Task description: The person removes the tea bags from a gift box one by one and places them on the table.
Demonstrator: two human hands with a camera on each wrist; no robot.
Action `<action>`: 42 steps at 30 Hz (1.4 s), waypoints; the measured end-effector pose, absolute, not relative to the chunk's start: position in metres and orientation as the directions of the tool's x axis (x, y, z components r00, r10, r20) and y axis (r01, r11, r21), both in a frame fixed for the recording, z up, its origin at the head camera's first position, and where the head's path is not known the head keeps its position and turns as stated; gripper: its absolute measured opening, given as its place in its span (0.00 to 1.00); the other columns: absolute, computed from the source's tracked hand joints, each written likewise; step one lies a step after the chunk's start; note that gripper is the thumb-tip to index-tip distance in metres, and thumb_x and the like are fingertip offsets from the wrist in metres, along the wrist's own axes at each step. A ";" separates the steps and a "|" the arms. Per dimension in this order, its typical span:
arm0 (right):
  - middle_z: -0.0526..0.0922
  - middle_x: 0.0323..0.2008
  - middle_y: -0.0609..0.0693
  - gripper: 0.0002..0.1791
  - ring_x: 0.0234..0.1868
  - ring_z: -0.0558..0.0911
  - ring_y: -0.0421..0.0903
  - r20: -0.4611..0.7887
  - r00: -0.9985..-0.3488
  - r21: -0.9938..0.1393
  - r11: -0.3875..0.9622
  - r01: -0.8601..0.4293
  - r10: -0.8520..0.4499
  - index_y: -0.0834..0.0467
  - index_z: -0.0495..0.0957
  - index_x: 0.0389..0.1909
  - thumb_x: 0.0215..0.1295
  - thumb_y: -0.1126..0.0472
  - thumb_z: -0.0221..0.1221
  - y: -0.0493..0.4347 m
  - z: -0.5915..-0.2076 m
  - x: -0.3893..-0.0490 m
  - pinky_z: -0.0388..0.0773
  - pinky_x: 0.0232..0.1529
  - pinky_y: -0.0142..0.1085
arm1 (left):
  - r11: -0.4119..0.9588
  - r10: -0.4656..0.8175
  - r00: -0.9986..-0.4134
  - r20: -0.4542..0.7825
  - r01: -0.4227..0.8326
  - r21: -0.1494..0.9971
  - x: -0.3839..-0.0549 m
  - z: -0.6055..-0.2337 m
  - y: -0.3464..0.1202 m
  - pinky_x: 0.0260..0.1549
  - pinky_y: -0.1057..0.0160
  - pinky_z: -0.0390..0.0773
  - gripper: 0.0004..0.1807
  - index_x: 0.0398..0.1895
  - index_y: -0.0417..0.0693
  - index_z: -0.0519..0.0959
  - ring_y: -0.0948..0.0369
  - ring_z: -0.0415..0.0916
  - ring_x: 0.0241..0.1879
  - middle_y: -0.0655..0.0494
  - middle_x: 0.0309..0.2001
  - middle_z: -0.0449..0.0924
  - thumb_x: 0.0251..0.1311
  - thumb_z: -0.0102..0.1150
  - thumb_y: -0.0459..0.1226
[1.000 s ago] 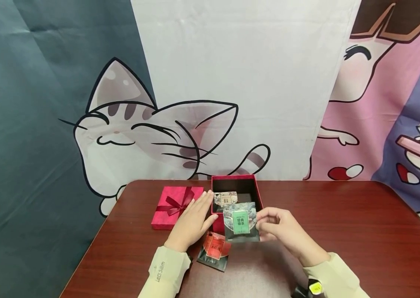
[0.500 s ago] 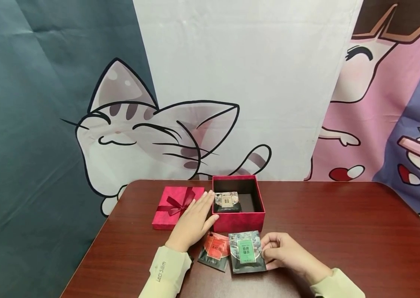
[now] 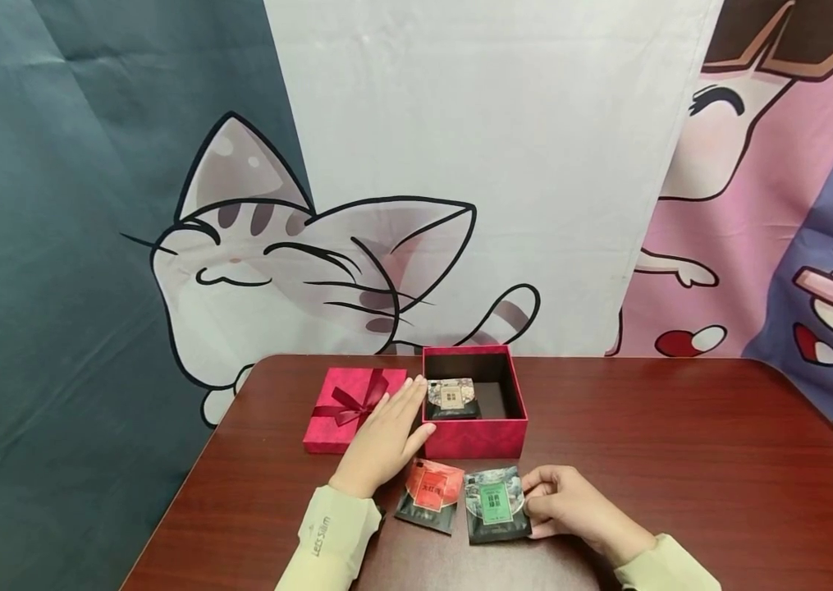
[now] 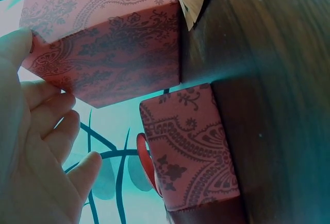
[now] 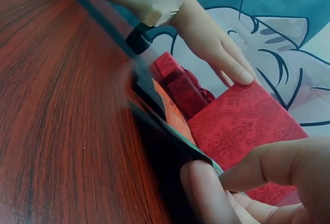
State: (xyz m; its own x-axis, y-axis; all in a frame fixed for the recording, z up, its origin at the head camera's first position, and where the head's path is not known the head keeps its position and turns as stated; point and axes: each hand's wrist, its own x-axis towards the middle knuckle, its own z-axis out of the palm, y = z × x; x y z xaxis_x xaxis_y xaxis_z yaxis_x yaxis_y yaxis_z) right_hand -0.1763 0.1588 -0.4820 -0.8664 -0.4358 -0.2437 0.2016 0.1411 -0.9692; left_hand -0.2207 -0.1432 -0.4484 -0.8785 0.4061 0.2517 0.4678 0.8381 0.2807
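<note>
My right hand (image 3: 569, 505) pinches the right edge of a tea sachet with a green label (image 3: 495, 504), low over the table. In the right wrist view, thumb and finger grip the sachet's edge (image 5: 175, 131). Left of it lies a tea sachet with a red label (image 3: 430, 492). My left hand (image 3: 381, 439), fingers straight, touches the left rim of an open red box (image 3: 475, 440). In the left wrist view that hand (image 4: 46, 126) reaches along the patterned box wall (image 4: 124, 49). Inside the box, at left, sits a tea sachet with a beige label (image 3: 451, 399).
The red box lid (image 3: 327, 433) with a dark ribbon bow lies left of the box, partly behind my left hand. All stands on a reddish-brown wooden table (image 3: 652, 443). A cartoon-print cloth (image 3: 534, 164) hangs directly behind the table's far edge.
My right hand has brought the green-label sachet down from in front of the box to beside the red-label sachet, then slightly right. My left hand has kept its place.
</note>
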 end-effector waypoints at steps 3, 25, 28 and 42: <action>0.80 0.27 0.51 0.19 0.25 0.81 0.42 -0.241 -0.873 -0.970 0.138 0.201 -0.425 0.77 0.73 0.46 0.50 0.74 0.55 0.157 -0.481 -0.177 0.86 0.28 0.37 | 0.838 0.405 -0.880 0.248 0.466 0.283 -0.221 -0.448 -0.143 0.74 0.45 0.55 0.39 0.80 0.45 0.56 0.53 0.50 0.79 0.51 0.79 0.54 0.74 0.50 0.54; 0.81 0.22 0.55 0.11 0.18 0.81 0.46 -0.054 -0.944 -0.932 0.355 -0.069 -0.325 0.71 0.77 0.41 0.58 0.72 0.63 0.151 -0.464 -0.179 0.84 0.20 0.38 | 0.840 0.404 -0.882 0.241 0.462 0.284 -0.221 -0.447 -0.141 0.75 0.46 0.54 0.39 0.81 0.47 0.56 0.52 0.50 0.79 0.52 0.79 0.54 0.74 0.49 0.55; 0.81 0.23 0.56 0.09 0.20 0.80 0.43 -0.006 -0.945 -0.932 0.343 -0.113 -0.326 0.72 0.78 0.41 0.63 0.70 0.63 0.150 -0.452 -0.179 0.83 0.22 0.36 | 0.841 0.405 -0.881 0.243 0.464 0.280 -0.221 -0.447 -0.141 0.75 0.45 0.54 0.39 0.81 0.47 0.56 0.52 0.51 0.78 0.52 0.79 0.54 0.75 0.48 0.56; 0.83 0.30 0.59 0.08 0.26 0.84 0.46 0.247 -0.945 -0.934 0.208 -0.291 -0.212 0.68 0.81 0.42 0.66 0.75 0.56 0.128 -0.406 -0.201 0.86 0.31 0.37 | 0.845 0.398 -0.882 0.253 0.460 0.273 -0.221 -0.450 -0.142 0.75 0.45 0.54 0.39 0.80 0.46 0.57 0.53 0.50 0.79 0.52 0.79 0.55 0.74 0.49 0.55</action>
State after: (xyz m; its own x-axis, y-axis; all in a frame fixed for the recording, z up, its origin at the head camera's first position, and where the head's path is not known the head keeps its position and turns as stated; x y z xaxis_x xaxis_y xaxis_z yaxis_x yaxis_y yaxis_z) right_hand -0.2009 0.1276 -0.4057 -0.9454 -0.2120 0.2474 -0.2910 0.2077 -0.9339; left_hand -0.2213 -0.1419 -0.4497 -0.8815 0.3984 0.2535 0.4603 0.8446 0.2733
